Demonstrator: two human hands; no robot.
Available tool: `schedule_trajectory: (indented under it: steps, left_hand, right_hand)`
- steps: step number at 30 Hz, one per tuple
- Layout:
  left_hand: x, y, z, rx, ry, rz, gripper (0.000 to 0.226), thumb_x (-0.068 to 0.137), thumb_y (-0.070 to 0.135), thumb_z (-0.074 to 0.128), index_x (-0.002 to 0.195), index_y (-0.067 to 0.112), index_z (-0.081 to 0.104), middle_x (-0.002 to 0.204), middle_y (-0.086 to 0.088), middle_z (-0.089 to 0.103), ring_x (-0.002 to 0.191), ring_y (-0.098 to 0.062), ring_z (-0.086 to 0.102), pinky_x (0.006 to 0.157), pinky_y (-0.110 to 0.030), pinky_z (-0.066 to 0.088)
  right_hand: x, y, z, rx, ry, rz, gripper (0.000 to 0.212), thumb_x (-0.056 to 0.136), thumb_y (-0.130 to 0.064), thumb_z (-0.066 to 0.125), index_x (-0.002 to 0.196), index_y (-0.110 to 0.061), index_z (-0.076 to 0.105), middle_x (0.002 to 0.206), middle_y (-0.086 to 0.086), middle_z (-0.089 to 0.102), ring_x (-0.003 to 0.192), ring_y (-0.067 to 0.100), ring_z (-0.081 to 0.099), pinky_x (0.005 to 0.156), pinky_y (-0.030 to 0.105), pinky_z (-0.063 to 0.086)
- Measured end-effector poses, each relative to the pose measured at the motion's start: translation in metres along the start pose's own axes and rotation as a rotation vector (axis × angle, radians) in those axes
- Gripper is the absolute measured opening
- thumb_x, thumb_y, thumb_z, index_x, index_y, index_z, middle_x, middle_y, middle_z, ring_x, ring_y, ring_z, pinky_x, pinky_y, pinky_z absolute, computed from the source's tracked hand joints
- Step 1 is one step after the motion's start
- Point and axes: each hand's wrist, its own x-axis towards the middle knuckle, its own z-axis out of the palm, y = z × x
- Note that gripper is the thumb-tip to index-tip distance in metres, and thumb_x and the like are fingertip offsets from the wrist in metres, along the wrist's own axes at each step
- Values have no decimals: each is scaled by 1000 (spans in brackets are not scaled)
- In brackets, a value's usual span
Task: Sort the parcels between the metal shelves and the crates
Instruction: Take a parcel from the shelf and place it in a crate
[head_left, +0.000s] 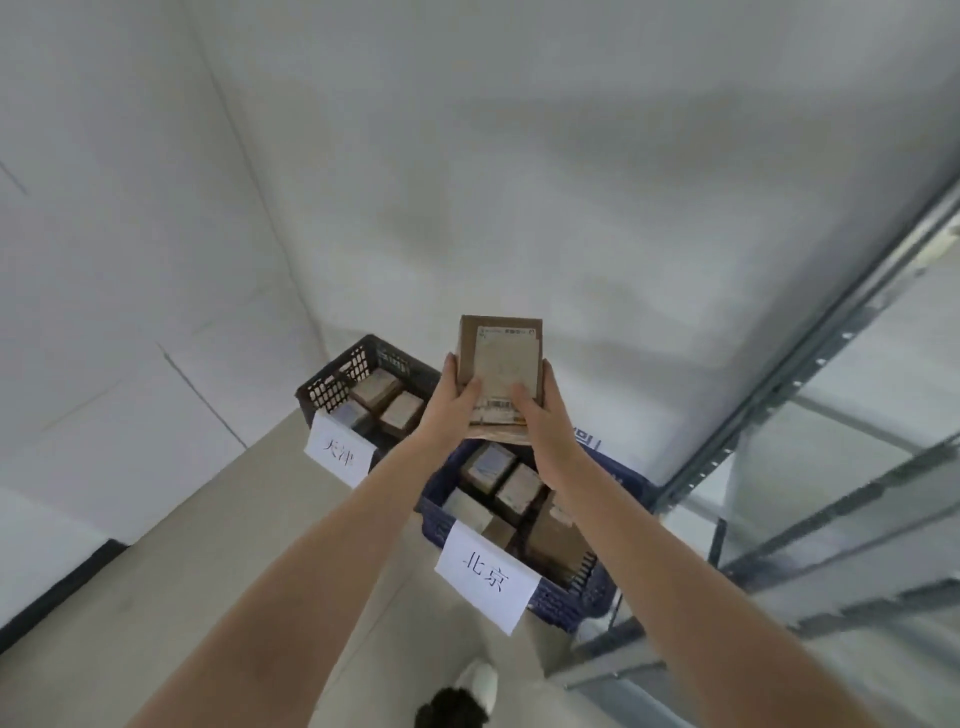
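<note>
I hold a small brown cardboard parcel (501, 358) with a white shipping label up in front of me, above the crates. My left hand (451, 400) grips its left edge and my right hand (540, 413) grips its right edge, thumbs on the label side. Below on the floor stands a blue crate (582, 603) with a paper sign and several parcels inside. Farther back is a black crate (332, 387), also signed, holding a few parcels.
Grey metal shelves (810, 467) run along the right side, close to the blue crate. White walls meet in a corner behind the black crate. My shoe (475, 686) shows on the beige floor at the bottom.
</note>
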Motion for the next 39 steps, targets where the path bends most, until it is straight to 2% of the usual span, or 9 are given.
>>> schedule_trajectory:
  steps: [4,7,12,15,21,25,27,31,39]
  left_hand:
    - [62,-8,23,24,-130,-90,42,104,22,46,143,23,30,138,-10,54,119,-29,58,94,-45,54]
    - [98,-24,35,47,-230,-138,65,96,33,54,151,19,23,138,-12,54,120,-31,59,97,-54,52]
    - [140,-47,50,54,-290,-246,66,103,20,47,158,17,9,146,-11,47,122,-28,57,80,-32,59]
    - [159,-60,48,82,-318,-247,49,103,15,47,149,18,31,138,-15,54,109,-23,63,68,-22,59]
    - [198,-101,34,167,-397,-326,30,101,8,47,112,36,46,114,10,57,103,-9,58,92,-35,52]
    - [240,-162,26,305,-410,-385,53,101,12,50,150,14,30,127,2,52,117,-16,52,79,-19,47]
    - [265,-206,24,388,-432,-413,54,99,14,54,149,14,32,132,-1,54,123,-22,53,74,-17,49]
    - [306,-297,23,561,-405,-443,67,99,24,57,155,14,22,145,-9,51,122,-27,56,97,-39,51]
    - [358,-428,21,638,-303,-385,68,95,30,61,152,15,29,140,-4,54,124,-23,55,99,-38,49]
  right_hand:
    - [47,15,-24,8,80,69,38,103,-17,50,139,-24,42,126,-6,61,111,15,62,78,24,57]
    - [69,26,-39,24,152,130,38,103,-15,51,139,-25,42,122,-8,62,103,9,62,72,20,55]
    - [103,61,-50,30,234,238,47,103,-17,51,146,-28,38,132,1,60,117,26,59,96,48,54]
    - [120,83,-47,41,281,343,58,102,-22,53,153,-31,27,138,2,56,120,26,57,101,52,51]
    - [156,137,-32,75,344,585,82,100,-29,57,160,-34,1,150,1,46,132,28,48,112,51,40]
    - [192,211,-26,-16,388,685,71,98,-26,61,157,-21,22,146,4,50,128,25,52,108,47,46]
    - [208,254,-25,-60,414,722,62,97,-23,63,151,-17,35,141,6,55,123,25,55,104,46,49]
    - [236,337,-26,-73,433,788,52,95,-16,65,143,-16,45,135,6,59,121,25,58,102,44,51]
    - [287,461,-22,-79,436,825,63,91,-34,70,147,-18,45,136,6,61,121,29,59,102,48,50]
